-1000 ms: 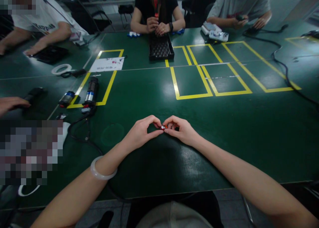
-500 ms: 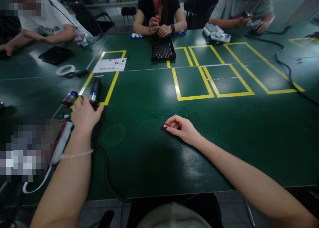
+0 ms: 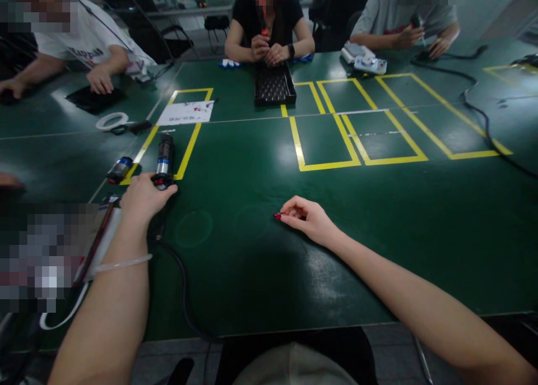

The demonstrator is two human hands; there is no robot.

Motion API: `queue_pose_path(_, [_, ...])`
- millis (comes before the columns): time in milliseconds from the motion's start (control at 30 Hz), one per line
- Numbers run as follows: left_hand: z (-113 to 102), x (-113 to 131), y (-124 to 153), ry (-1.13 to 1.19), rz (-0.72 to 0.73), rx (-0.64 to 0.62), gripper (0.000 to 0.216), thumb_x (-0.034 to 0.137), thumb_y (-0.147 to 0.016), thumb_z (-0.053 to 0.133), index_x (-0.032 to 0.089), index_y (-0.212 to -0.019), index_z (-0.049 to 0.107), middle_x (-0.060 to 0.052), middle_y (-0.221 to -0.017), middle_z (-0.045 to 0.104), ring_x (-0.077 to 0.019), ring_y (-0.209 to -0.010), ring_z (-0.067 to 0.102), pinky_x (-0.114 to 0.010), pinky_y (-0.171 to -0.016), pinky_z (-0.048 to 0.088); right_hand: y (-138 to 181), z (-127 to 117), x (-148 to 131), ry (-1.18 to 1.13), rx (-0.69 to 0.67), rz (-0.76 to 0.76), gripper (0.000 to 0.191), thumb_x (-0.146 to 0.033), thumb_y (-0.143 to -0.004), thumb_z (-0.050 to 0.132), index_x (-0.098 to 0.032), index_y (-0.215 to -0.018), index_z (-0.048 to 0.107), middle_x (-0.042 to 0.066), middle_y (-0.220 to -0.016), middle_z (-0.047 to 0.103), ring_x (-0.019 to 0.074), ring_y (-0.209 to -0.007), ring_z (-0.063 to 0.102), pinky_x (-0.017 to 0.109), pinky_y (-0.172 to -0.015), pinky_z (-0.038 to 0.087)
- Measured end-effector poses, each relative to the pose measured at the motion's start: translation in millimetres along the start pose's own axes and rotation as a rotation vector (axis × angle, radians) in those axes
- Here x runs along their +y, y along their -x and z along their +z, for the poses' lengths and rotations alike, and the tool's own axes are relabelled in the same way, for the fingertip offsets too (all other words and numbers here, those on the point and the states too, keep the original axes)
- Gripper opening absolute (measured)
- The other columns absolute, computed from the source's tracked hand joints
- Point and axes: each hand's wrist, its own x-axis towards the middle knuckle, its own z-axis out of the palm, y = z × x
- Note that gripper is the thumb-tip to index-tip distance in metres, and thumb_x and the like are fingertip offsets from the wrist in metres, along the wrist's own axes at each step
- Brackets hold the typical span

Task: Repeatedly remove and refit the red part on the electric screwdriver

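Observation:
My right hand (image 3: 309, 219) rests on the green table (image 3: 252, 273) near the middle, fingers pinched on a small red part (image 3: 278, 216). My left hand (image 3: 143, 197) has reached out to the left and lies at the near end of a black electric screwdriver (image 3: 163, 161) with a blue band, whose cable (image 3: 176, 273) runs back toward me. Its fingers curl at the tool's tip; I cannot see if they grip it. A clear bangle (image 3: 121, 263) sits on my left wrist.
A second blue-banded tool (image 3: 120, 169) lies left of the first, on yellow tape. A paper sheet (image 3: 185, 112), a tape roll (image 3: 111, 120) and a black tray (image 3: 274, 85) sit farther back. Three people work at the far edge; yellow tape rectangles (image 3: 361, 121) mark the table.
My left hand left the small red part and swung left to the black screwdriver. My right hand kept hold of the red part in the same spot.

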Motion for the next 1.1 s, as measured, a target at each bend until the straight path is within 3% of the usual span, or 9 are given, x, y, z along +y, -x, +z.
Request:
queue_pose_path(200, [-2.4,41.0,28.5,0.006,0.096,-0.022,0.076,0.066,-0.08,0.057,0.012,-0.132,0.05,-0.021,-0.125,0.056,-0.0369,-0.108,0.058,-0.046,-0.083,0.047,-0.4,0.5,2.1,-0.006,0.009,-0.006,0.019,-0.034,-0.084,0.068,-0.018,-0.09,0.061,-0.004,-0.069,0.054,0.009,-0.057,0.046,0.023,-0.055,0.037])
queue_pose_path(367, [1.5,82.5,56.6,0.022,0.263,-0.047,0.072,0.063,-0.082,0.056,0.014,-0.135,0.049,-0.02,-0.13,0.055,-0.0367,-0.113,0.059,-0.045,-0.085,0.05,-0.4,0.5,1.7,0.049,0.034,-0.025,0.017,-0.031,-0.084,0.068,-0.019,-0.086,0.056,-0.004,-0.07,0.053,0.0096,-0.06,0.047,0.023,-0.055,0.037])
queue_pose_path(667, [6.0,148.5,130.1,0.12,0.602,-0.106,0.063,0.044,-0.086,0.057,0.017,-0.141,0.043,-0.013,-0.137,0.051,-0.0299,-0.118,0.058,-0.04,-0.094,0.051,3.7,1.7,-0.2,0.465,0.045,-0.225,0.009,-0.021,-0.088,0.062,-0.02,-0.089,0.053,-0.001,-0.082,0.054,0.0121,-0.069,0.051,0.024,-0.063,0.04])
queue_pose_path(867, [7.2,163.6,157.4,0.224,0.761,-0.133,0.061,0.037,-0.086,0.058,0.015,-0.141,0.043,-0.015,-0.136,0.051,-0.0301,-0.12,0.056,-0.042,-0.097,0.05,5.7,2.6,0.2,0.679,0.043,-0.363,0.006,-0.02,-0.092,0.059,-0.02,-0.09,0.053,0.003,-0.09,0.057,0.0164,-0.081,0.056,0.026,-0.069,0.044])
queue_pose_path(1100, [9.1,163.7,162.7,0.226,0.831,-0.144,0.063,0.036,-0.087,0.055,0.014,-0.144,0.04,-0.016,-0.138,0.049,-0.0298,-0.121,0.055,-0.043,-0.098,0.05,6.1,0.3,1.9,0.786,-0.026,-0.419,0.003,-0.024,-0.094,0.059,-0.021,-0.093,0.059,0.006,-0.099,0.06,0.0184,-0.09,0.059,0.028,-0.077,0.048])
